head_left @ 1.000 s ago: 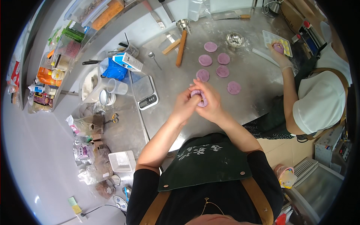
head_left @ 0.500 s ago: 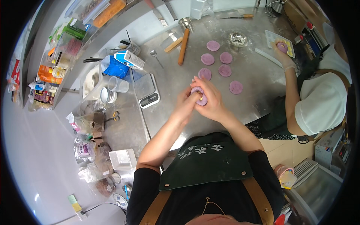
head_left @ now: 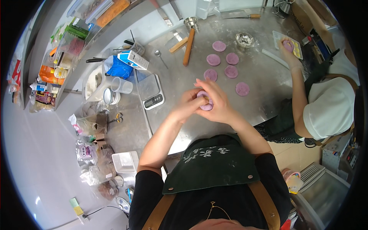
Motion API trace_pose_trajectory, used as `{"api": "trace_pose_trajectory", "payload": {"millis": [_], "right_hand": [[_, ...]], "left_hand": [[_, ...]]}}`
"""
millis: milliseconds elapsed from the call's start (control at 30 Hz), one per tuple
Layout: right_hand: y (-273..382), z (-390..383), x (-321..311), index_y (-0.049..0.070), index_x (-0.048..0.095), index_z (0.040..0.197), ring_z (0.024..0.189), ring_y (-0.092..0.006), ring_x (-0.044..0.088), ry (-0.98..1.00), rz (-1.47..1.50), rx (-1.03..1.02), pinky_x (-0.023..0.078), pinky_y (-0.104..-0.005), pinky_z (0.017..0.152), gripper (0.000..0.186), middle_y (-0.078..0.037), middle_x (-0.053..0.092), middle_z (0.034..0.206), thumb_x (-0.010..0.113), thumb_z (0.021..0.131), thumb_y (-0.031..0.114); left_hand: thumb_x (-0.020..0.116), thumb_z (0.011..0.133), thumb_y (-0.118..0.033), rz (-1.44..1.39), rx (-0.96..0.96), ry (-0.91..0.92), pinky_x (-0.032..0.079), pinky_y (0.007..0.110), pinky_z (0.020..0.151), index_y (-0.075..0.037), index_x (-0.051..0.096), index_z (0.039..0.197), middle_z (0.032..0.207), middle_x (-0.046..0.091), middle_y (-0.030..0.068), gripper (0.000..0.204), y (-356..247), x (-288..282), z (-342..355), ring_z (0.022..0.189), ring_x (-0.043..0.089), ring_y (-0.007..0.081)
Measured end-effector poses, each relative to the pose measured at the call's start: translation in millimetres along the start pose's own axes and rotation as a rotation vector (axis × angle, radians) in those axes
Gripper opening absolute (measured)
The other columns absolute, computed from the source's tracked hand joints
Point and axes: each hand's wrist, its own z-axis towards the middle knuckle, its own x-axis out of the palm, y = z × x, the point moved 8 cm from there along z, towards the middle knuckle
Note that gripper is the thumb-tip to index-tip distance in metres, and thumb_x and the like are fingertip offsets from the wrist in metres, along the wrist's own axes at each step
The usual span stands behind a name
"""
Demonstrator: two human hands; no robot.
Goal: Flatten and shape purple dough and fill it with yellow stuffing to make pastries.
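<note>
Cupped between my two hands is a purple piece of dough (head_left: 207,107) wrapped part way around a yellowish filling. My left hand (head_left: 186,104) presses its thumb into the dough's opening. On the other side, the fingers of my right hand (head_left: 219,105) curve around the dough, with the fingertips reaching past it. Just beyond my hands, several flat purple dough rounds (head_left: 230,71) lie on the metal table (head_left: 253,109); the nearest of them (head_left: 210,75) is close to my right fingertips.
At the right, a co-worker's hand (head_left: 288,50) holds purple dough over a tray (head_left: 298,53) of yellow balls. Beyond the rounds stands a metal bowl (head_left: 244,39). A rolling pin (head_left: 188,46), spoon (head_left: 161,58), digital scale (head_left: 154,100) and milk carton (head_left: 133,60) sit at the left.
My left thumb has pushed further over the filling, and less of the yellow shows. Both hands stay in nearly the same place around the dough.
</note>
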Motion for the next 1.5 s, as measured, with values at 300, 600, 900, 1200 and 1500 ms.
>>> {"api": "trace_pose_trajectory", "payload": {"millis": [300,600,900,1200,1500], "right_hand": [[-22.6,-16.1,9.5,0.002,0.051,0.129,0.095,-0.0302,0.065,-0.056,-0.028,-0.003,0.051,-0.0395,0.084,0.069,-0.01,0.067,0.097,0.075,0.064,-0.001],[-16.4,-6.6,9.8,0.003,0.048,0.133,0.098,-0.0323,0.063,0.088,0.092,0.075,0.05,-0.0407,0.088,0.074,-0.012,0.065,0.106,0.075,0.064,0.002],[-8.8,-7.8,11.2,0.003,0.05,0.129,0.091,-0.0299,0.064,0.005,0.046,0.084,0.051,-0.0401,0.085,0.067,-0.011,0.065,0.101,0.074,0.066,0.003],[-34.3,-22.0,12.1,0.004,0.046,0.135,0.091,-0.0232,0.065,-0.073,0.075,0.106,0.052,-0.0331,0.079,0.074,-0.011,0.066,0.102,0.074,0.066,-0.003],[-24.4,-8.9,-8.9,0.003,0.043,0.139,0.096,-0.0169,0.063,-0.015,0.212,0.218,0.05,-0.0298,0.085,0.08,-0.011,0.062,0.114,0.08,0.068,0.001]], "left_hand": [[0.056,0.086,-0.009,-0.227,-0.003,-0.185,0.052,0.027,0.076,0.004,0.059,0.113,0.102,0.063,0.007,0.03,14.9,5.0,1.2,0.087,0.063,0.013],[0.057,0.086,-0.011,-0.021,-0.064,-0.075,0.05,0.027,0.078,0.004,0.059,0.113,0.102,0.063,0.009,0.031,6.2,-7.7,-1.7,0.091,0.061,0.014],[0.057,0.087,-0.01,-0.142,0.03,-0.219,0.049,0.026,0.08,0.002,0.055,0.119,0.105,0.06,0.0051,0.034,11.0,-8.9,-6.6,0.095,0.058,0.0126],[0.056,0.089,-0.017,-0.293,-0.052,-0.143,0.047,0.031,0.091,0.001,0.053,0.122,0.114,0.06,0.0077,0.037,14.9,11.2,-7.2,0.104,0.059,0.016],[0.05,0.098,-0.041,-0.688,0.05,0.077,0.037,0.039,0.106,0.0,0.045,0.134,0.136,0.051,0.0116,0.055,12.8,22.5,-8.2,0.126,0.049,0.0218]]}}
